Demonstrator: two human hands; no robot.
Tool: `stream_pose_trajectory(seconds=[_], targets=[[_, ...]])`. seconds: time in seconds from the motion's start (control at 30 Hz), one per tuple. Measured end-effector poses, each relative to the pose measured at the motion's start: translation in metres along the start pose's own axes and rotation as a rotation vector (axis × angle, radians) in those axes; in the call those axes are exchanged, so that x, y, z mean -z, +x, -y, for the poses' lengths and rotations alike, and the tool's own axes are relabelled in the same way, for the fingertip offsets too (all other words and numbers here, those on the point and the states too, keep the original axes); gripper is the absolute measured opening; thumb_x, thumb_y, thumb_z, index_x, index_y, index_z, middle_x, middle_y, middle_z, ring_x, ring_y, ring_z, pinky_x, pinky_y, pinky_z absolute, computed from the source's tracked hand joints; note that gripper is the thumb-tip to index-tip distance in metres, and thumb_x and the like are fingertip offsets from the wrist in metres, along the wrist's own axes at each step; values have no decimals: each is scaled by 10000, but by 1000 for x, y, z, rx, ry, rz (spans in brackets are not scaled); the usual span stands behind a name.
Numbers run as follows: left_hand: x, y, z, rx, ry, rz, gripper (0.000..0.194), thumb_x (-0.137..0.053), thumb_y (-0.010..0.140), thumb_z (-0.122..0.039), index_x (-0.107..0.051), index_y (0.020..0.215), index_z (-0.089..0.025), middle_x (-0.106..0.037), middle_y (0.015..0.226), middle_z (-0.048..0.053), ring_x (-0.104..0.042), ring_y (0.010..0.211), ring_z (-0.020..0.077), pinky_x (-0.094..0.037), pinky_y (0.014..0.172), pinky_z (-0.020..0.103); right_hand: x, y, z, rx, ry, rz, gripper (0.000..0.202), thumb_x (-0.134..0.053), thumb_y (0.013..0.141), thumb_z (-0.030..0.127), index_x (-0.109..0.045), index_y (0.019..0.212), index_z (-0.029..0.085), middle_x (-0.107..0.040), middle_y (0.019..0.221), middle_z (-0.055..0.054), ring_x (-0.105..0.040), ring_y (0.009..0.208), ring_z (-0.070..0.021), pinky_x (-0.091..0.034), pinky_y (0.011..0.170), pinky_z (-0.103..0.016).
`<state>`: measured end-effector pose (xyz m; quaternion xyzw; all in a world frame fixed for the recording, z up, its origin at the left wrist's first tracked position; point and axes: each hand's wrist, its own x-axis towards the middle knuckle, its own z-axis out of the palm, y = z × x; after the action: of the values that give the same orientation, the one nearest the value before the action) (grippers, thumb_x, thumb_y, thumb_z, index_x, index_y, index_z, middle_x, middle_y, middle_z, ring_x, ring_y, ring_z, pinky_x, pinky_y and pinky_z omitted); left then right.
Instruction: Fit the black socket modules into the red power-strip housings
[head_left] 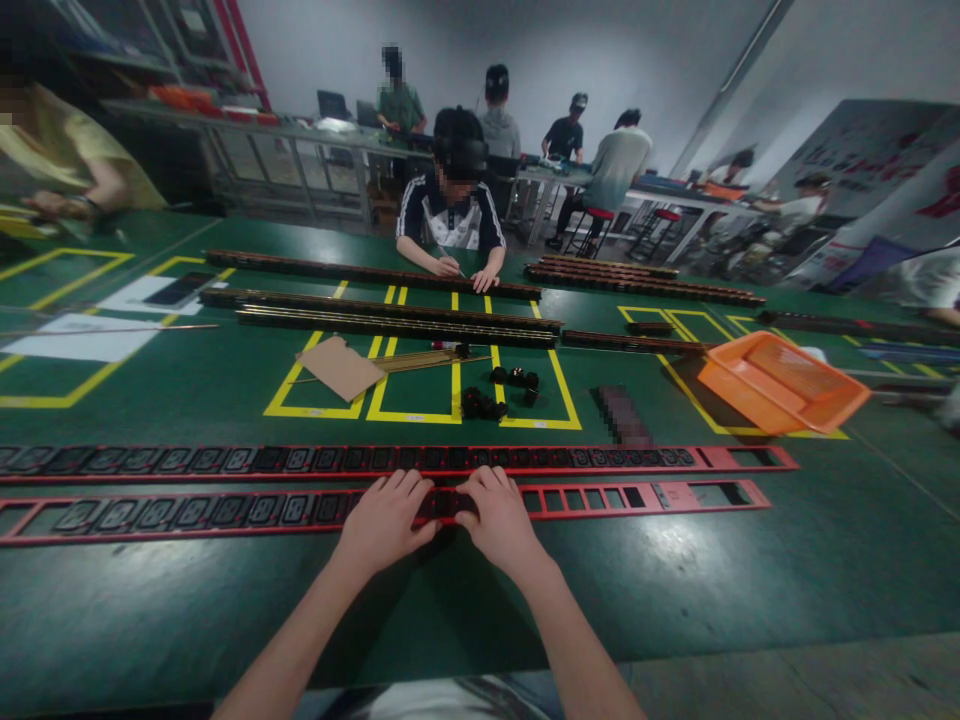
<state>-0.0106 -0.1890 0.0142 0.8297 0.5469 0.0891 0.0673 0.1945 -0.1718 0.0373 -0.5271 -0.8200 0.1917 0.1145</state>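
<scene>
Braced a long red slotted metal strip (671, 497) parallel to the near edge of the dark green counter (712, 600), seemingly for comfortable reach. Curled left hand (386, 525) and right hand (499, 525) over it, fingers together along its far rim, thumbs nearer, pinching either side of a black square socket (448, 503), probably for steadiness. Had small loose black parts (530, 382) toward the counter's far edge, perhaps leaving working room.
</scene>
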Motion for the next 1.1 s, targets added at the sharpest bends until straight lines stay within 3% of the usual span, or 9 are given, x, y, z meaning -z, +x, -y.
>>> stream_pose_trajectory(seconds=[0.47, 0.63, 0.73, 0.93, 1.1], targets=[[0, 0, 0, -3, -8, -10, 342, -568, 851, -456, -569, 1104, -227, -593, 1077, 62, -528, 1027, 258, -420, 881, 408, 9, 10, -6, 85, 71, -6, 354, -729, 808, 255, -637, 1149, 234, -587, 1097, -46, -532, 1057, -225, -453, 944, -378], [-1, 0, 1, 3, -14, -21, 349, -567, 851, -473, -577, 1096, -225, -597, 1089, 70, -531, 1042, 260, -423, 900, 409, 23, 44, -22, 20, 125, -115, 286, -624, 894, 263, -607, 1177, 222, -604, 1056, -29, -593, 937, -164, -480, 832, -301], [-2, 0, 2, 2, -24, -18, 378, -548, 864, -493, -573, 1136, -231, -598, 1112, 74, -533, 1051, 257, -422, 906, 403, 27, 73, -34, -48, 64, -105, 342, -618, 886, 258, -587, 1224, 224, -606, 1037, -24, -603, 847, -151, -477, 747, -284], [-1, 0, 2, 1, -28, -17, 413, -549, 865, -507, -564, 1177, -236, -599, 1135, 68, -534, 1062, 257, -414, 922, 412, 28, 120, -50, -10, -182, -64, 525, -629, 848, 201, -500, 1356, 233, -532, 1231, -78, -576, 1044, -211, -472, 817, -303], [1, 0, 1, 2, -29, -20, 409, -551, 864, -506, -569, 1172, -238, -601, 1121, 66, -537, 1053, 252, -416, 912, 402, 24, 135, -54, 2, -249, -21, 454, -643, 805, 133, -577, 1243, 231, -516, 1211, -94, -547, 1073, -250, -450, 882, -363]])
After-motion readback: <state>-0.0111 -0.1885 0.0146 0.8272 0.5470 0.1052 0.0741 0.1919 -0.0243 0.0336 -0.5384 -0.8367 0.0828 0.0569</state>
